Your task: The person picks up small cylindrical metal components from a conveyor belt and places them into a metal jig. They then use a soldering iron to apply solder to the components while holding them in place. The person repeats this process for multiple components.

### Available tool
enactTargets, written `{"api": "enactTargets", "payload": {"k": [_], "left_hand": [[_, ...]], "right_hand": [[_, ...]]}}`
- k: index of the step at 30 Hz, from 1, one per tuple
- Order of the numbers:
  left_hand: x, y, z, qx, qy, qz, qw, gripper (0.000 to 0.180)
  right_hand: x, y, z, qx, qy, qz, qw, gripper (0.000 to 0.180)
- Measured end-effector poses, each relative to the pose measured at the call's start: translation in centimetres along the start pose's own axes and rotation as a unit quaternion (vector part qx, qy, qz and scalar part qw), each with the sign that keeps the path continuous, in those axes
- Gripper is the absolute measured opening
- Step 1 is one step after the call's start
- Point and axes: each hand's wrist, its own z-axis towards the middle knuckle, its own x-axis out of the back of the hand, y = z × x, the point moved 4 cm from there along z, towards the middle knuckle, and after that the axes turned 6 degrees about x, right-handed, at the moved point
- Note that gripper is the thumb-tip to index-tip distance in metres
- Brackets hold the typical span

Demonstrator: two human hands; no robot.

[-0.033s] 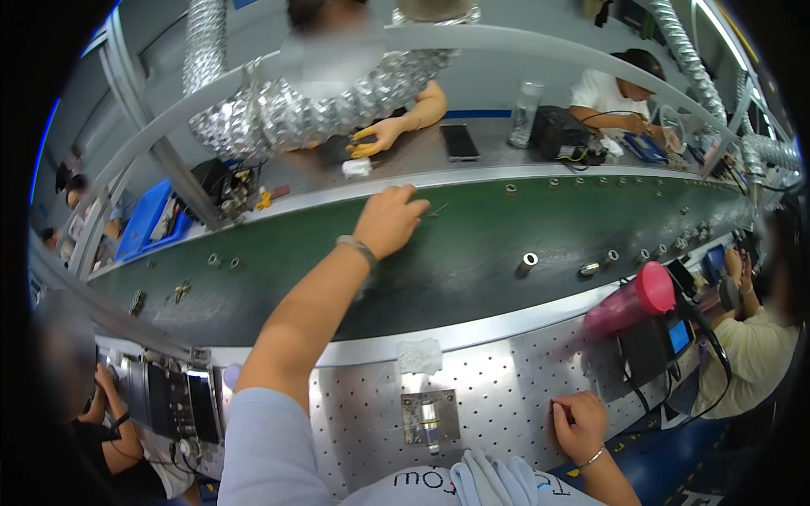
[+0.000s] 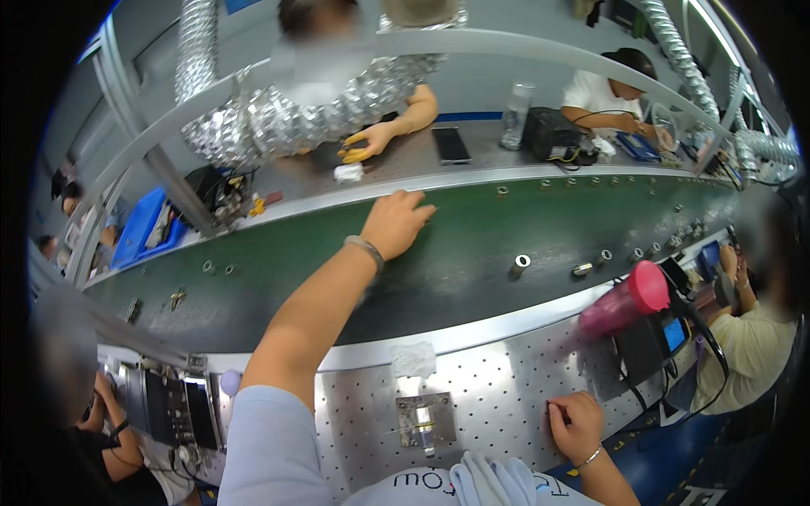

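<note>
Reaching across the green conveyor belt (image 2: 472, 261), the left hand (image 2: 395, 223) lay open-fingered at its far edge, holding nothing visible. Nearer than the belt, the right hand (image 2: 575, 424) rested fisted on the perforated bench (image 2: 506, 396), beside a small metal fixture (image 2: 426, 421); nothing looked collected yet.

right hand (image 2: 576, 424) grip contents too small, belt parts (image 2: 521, 264) indistinct
</note>
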Motion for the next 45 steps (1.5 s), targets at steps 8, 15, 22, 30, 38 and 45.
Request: {"api": "enactTargets", "payload": {"k": [8,15,22,30,38,45], "left_hand": [[-6.1,-2.1,-0.2,-0.051,-0.077,0.185,0.978,0.029],[-0.2,-13.3,-14.9,0.005,-0.105,0.283,0.953,0.028],[4.7,-17.4,-20.1,0.145,-0.183,0.385,0.893,0.022],[8.1,-21.0,-26.6,0.308,-0.287,0.405,0.811,0.031],[9.2,-24.5,-29.3,0.482,-0.268,0.325,0.769,0.031],[11.0,-28.4,-34.4,0.511,-0.281,0.346,0.735,0.031]], "right_hand": [[0.3,0.2,-0.1,-0.024,0.005,0.013,1.000,0.005],[-0.5,-0.4,1.3,0.010,0.015,0.025,1.000,0.004],[0.8,-1.5,1.4,0.024,0.002,0.010,1.000,0.004],[1.5,-3.7,3.5,0.023,-0.044,0.019,0.999,0.011],[1.3,-3.7,3.3,0.012,-0.048,0.018,0.999,0.012],[1.0,-2.9,2.9,0.000,-0.051,-0.002,0.999,0.013]]}}
